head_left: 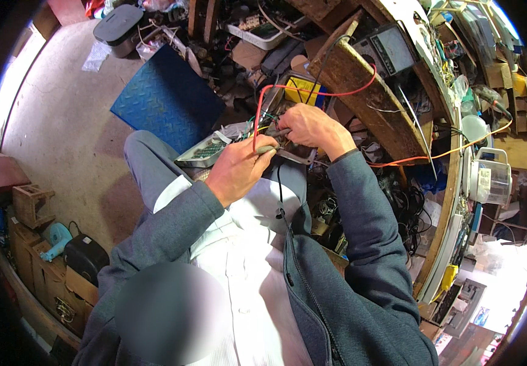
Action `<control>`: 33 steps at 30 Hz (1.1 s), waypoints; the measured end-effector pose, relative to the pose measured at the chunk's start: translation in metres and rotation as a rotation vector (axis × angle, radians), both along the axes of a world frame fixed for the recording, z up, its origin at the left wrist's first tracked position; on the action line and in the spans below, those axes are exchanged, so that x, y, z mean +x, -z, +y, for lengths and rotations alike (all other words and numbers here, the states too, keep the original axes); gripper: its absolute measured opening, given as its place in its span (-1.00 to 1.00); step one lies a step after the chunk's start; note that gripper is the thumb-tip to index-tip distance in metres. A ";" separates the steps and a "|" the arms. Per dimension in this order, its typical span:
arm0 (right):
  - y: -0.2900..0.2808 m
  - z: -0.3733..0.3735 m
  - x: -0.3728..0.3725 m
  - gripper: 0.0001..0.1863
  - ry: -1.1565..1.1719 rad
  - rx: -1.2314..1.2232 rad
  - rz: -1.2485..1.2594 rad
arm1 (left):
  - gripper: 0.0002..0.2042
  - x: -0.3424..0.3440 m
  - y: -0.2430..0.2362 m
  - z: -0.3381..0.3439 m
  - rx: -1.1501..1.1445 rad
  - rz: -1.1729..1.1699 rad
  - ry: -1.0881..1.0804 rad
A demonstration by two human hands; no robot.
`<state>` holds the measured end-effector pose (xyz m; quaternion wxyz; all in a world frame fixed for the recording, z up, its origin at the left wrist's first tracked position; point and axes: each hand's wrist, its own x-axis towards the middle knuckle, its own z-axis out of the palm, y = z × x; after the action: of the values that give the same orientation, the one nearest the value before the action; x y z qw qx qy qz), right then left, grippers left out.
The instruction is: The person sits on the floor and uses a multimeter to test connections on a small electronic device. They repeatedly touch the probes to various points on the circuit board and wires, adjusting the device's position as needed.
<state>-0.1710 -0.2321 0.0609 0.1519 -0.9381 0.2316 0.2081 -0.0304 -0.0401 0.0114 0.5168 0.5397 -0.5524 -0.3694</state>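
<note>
My left hand [234, 172] grips a slim probe [266, 150] with a red lead [256, 114] rising from it and arching rightward. My right hand [316, 129] is closed around a small dark object [281, 133], partly hidden by its fingers, over the wiring of an opened metal casing [297, 152] near my knees. Just beyond my fingers is a yellow-and-blue block [302, 87]. A grey casing part with a green circuit board [203, 153] lies left of my hands, with thin coloured wires between.
A blue textured mat [159, 91] and grey box [117, 29] are behind, left. A wooden shelf [373, 104] with a dark instrument [383, 49] borders the right, beside cluttered bench edge [443, 244] and plastic jug [489, 180]. Cartons [31, 256] and cable coils [410, 226] lie lower.
</note>
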 end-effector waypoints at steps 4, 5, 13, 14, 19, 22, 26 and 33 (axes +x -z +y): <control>-0.002 0.001 0.004 -0.79 -0.005 -0.020 0.039 | -0.83 0.000 0.002 -0.001 -0.035 -0.008 -0.004; -0.002 0.001 0.005 -0.79 -0.009 -0.028 0.050 | -0.83 0.000 0.001 -0.001 -0.023 -0.005 0.003; 0.001 0.001 0.003 -0.78 -0.044 -0.044 0.031 | -0.83 0.001 0.000 -0.001 0.002 0.016 0.009; 0.001 0.001 0.003 -0.77 -0.050 -0.045 0.034 | -0.83 0.001 0.000 -0.001 0.003 0.009 0.011; 0.009 0.002 -0.002 -0.78 -0.083 -0.053 0.002 | -0.83 0.001 -0.001 -0.002 -0.001 0.002 0.009; 0.008 0.000 -0.005 -0.78 -0.098 -0.039 -0.031 | -0.83 0.001 -0.001 -0.002 0.003 0.011 0.011; 0.008 -0.001 -0.006 -0.78 -0.093 -0.011 -0.052 | -0.83 0.001 -0.001 -0.001 0.017 0.007 0.017; 0.013 0.000 -0.008 -0.79 -0.077 -0.019 -0.027 | -0.82 0.001 0.000 -0.001 -0.016 -0.003 0.016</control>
<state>-0.1788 -0.2323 0.0482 0.1378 -0.9505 0.1951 0.1987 -0.0289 -0.0413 0.0113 0.5176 0.5316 -0.5603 -0.3682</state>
